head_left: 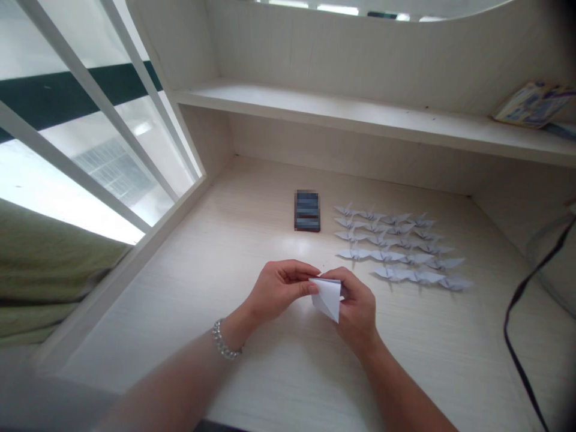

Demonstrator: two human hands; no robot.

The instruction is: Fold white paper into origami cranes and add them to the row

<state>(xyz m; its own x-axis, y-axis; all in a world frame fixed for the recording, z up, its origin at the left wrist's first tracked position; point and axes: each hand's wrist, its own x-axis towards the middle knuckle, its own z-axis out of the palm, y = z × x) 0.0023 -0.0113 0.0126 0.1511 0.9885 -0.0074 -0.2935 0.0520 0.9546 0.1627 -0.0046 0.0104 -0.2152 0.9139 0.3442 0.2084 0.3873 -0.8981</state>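
Note:
Both my hands hold a small folded piece of white paper [328,297] just above the pale wooden desk [252,240]. My left hand [279,288], with a beaded bracelet at the wrist, pinches the paper's upper left edge. My right hand [357,309] grips it from the right and behind, fingers curled. The paper tapers to a point at the bottom. Several finished paper cranes [398,249] lie in rows on the desk just beyond my right hand.
A small dark rectangular object [307,211], blurred, lies left of the cranes. A shelf [360,117] runs along the back with a colourful booklet [533,103] at its right end. A window with white bars [90,138] is to the left. A black strap [517,312] hangs at the right.

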